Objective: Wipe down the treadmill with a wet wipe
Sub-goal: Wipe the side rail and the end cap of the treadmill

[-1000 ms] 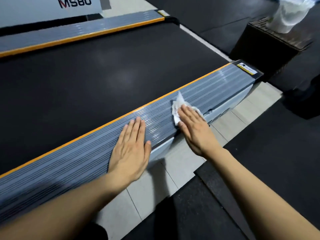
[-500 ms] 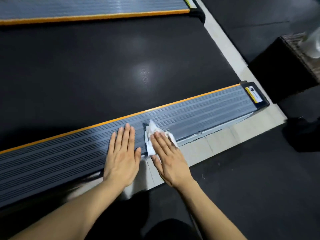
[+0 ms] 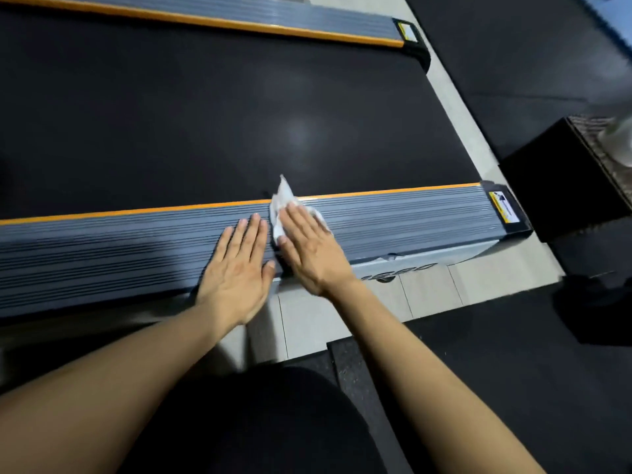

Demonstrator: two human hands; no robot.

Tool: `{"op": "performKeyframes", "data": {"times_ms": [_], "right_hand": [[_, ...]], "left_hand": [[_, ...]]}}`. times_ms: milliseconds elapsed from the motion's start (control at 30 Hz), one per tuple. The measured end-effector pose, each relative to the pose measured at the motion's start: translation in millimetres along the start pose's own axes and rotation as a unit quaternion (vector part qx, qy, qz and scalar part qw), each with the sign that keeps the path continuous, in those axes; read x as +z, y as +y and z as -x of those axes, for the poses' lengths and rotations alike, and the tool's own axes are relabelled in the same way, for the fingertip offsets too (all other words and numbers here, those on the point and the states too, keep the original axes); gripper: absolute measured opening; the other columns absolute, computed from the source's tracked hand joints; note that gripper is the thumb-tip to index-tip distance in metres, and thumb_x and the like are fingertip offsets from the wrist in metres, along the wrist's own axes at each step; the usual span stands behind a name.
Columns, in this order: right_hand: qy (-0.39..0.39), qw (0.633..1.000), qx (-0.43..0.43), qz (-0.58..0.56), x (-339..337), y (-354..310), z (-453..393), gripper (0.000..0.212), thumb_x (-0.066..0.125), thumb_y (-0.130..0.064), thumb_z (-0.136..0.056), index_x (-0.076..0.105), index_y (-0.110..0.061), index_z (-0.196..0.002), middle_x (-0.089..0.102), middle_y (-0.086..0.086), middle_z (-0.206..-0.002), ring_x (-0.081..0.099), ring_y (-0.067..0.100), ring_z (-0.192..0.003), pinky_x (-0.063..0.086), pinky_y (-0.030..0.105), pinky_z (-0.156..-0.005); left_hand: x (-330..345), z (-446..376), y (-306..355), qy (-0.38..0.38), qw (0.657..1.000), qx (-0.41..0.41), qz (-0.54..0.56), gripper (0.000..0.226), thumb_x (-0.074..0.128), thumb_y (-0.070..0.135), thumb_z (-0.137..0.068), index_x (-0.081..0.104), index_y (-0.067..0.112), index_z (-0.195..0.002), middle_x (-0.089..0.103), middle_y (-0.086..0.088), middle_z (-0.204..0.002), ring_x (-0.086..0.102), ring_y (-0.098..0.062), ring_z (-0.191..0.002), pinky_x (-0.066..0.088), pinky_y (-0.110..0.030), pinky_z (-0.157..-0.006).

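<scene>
The treadmill's near side rail (image 3: 410,224) is grey and ribbed, with an orange strip along its inner edge. Beyond it lies the black running belt (image 3: 205,131). A crumpled white wet wipe (image 3: 282,200) lies on the rail near the orange strip, one corner sticking up. My right hand (image 3: 307,248) presses flat on the wipe with straight fingers. My left hand (image 3: 239,268) rests flat on the rail just left of it, fingers straight, holding nothing.
The far side rail (image 3: 239,18) runs along the top. A black box (image 3: 561,179) stands right of the treadmill's end, on dark floor mats (image 3: 513,63). Light floor tiles (image 3: 342,309) show below the rail. My dark-clothed knee (image 3: 256,422) is at the bottom.
My right hand has slid the wipe left along the rail, then up toward the orange strip. My left hand stays flat on the rail. The camera has tilted, showing more of the belt.
</scene>
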State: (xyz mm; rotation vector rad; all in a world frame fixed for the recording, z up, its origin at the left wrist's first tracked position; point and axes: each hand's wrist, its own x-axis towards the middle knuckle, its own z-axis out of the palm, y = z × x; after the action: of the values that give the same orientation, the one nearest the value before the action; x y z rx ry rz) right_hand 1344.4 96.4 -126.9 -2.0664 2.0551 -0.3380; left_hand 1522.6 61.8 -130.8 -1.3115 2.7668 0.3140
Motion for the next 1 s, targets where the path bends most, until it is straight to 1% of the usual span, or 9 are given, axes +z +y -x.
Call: {"op": "performKeyframes", "data": {"times_ms": [100, 300, 500, 633, 733, 800, 867, 933, 1000], "right_hand": [[0.035, 0.992, 0.119, 0.019, -11.9, 51.6, -1.7, 0.081, 0.000, -0.053, -0.096, 0.025, -0.007, -0.159, 0.019, 0.010, -0.167, 0.010, 0.021, -0.156, -0.002, 0.035, -0.126], [0.052, 0.962, 0.267, 0.024, -22.1, 103.0, 7.8, 0.076, 0.003, -0.051, -0.100, 0.018, -0.005, -0.159, 0.012, 0.013, -0.168, 0.004, 0.024, -0.157, 0.000, 0.041, -0.127], [0.009, 1.000, -0.003, 0.013, 0.8, 14.7, -14.9, 0.065, 0.020, -0.043, -0.106, 0.028, -0.005, -0.157, 0.026, 0.012, -0.165, 0.012, 0.024, -0.155, 0.003, 0.042, -0.126], [0.038, 0.999, -0.035, -0.007, -10.4, 50.3, -10.7, 0.057, 0.024, -0.038, -0.105, 0.041, -0.009, -0.151, 0.040, 0.012, -0.158, 0.030, 0.025, -0.149, 0.016, 0.039, -0.124], [0.129, 0.975, 0.166, -0.069, -46.5, 111.5, 6.5, 0.041, 0.029, -0.035, -0.106, 0.062, -0.014, -0.118, 0.067, 0.013, -0.117, 0.061, 0.033, -0.107, 0.046, 0.039, -0.089], [0.139, 0.954, 0.254, -0.082, -63.6, 134.7, 15.8, 0.027, 0.044, -0.031, -0.103, 0.063, -0.014, -0.092, 0.065, 0.011, -0.091, 0.059, 0.035, -0.082, 0.042, 0.037, -0.065], [0.129, 0.961, 0.232, -0.076, -65.5, 133.4, 15.2, 0.020, 0.052, -0.023, -0.097, 0.060, -0.014, -0.081, 0.061, 0.008, -0.081, 0.059, 0.033, -0.077, 0.040, 0.036, -0.061], [0.122, 0.966, 0.204, -0.100, -66.2, 127.1, 17.4, 0.017, 0.054, -0.014, -0.096, 0.066, -0.015, -0.108, 0.066, 0.009, -0.100, 0.062, 0.031, -0.091, 0.048, 0.040, -0.072], [0.122, 0.971, 0.167, -0.119, -65.3, 123.8, 20.2, 0.052, 0.054, -0.004, -0.095, 0.049, -0.022, -0.144, 0.054, 0.009, -0.132, 0.058, 0.026, -0.097, 0.050, 0.039, -0.076]], "left_hand": [[-11.0, -4.8, 7.2, -0.069, 0.997, -0.029, -0.029, 0.065, -0.004, 0.042, -0.104, -0.026, 0.009, -0.156, -0.032, -0.007, -0.164, -0.023, -0.022, -0.155, -0.011, -0.041, -0.127], [-25.6, -14.2, 13.3, -0.159, 0.986, -0.047, -0.033, 0.070, 0.012, 0.046, -0.109, -0.026, 0.012, -0.157, -0.032, -0.006, -0.165, -0.022, -0.023, -0.155, -0.010, -0.040, -0.127], [-31.0, -19.6, 19.6, -0.176, 0.981, -0.067, -0.048, 0.071, 0.019, 0.044, -0.109, -0.019, 0.012, -0.160, -0.025, -0.005, -0.168, -0.015, -0.023, -0.157, -0.002, -0.041, -0.128], [-31.6, -19.6, 20.1, -0.176, 0.980, -0.077, -0.052, 0.072, 0.019, 0.045, -0.109, -0.019, 0.012, -0.160, -0.025, -0.005, -0.168, -0.014, -0.024, -0.157, -0.001, -0.042, -0.128], [-33.0, -19.2, 20.2, -0.183, 0.979, -0.073, -0.050, 0.071, 0.016, 0.046, -0.109, -0.022, 0.013, -0.159, -0.027, -0.005, -0.167, -0.016, -0.023, -0.157, -0.002, -0.041, -0.128], [-32.3, -18.5, 20.3, -0.183, 0.979, -0.072, -0.058, 0.071, 0.015, 0.046, -0.109, -0.023, 0.013, -0.159, -0.029, -0.005, -0.167, -0.017, -0.023, -0.157, -0.002, -0.042, -0.128], [-31.7, -16.7, 19.2, -0.179, 0.979, -0.077, -0.061, 0.071, 0.014, 0.046, -0.108, -0.024, 0.013, -0.159, -0.029, -0.006, -0.167, -0.017, -0.024, -0.157, -0.003, -0.042, -0.128], [-31.8, -16.5, 20.7, -0.181, 0.979, -0.074, -0.063, 0.071, 0.013, 0.046, -0.108, -0.024, 0.013, -0.159, -0.029, -0.006, -0.166, -0.017, -0.024, -0.157, -0.003, -0.041, -0.128], [-32.7, -16.6, 21.6, -0.180, 0.979, -0.072, -0.063, 0.071, 0.013, 0.047, -0.108, -0.024, 0.013, -0.159, -0.029, -0.006, -0.166, -0.017, -0.024, -0.157, -0.003, -0.041, -0.128]]}}
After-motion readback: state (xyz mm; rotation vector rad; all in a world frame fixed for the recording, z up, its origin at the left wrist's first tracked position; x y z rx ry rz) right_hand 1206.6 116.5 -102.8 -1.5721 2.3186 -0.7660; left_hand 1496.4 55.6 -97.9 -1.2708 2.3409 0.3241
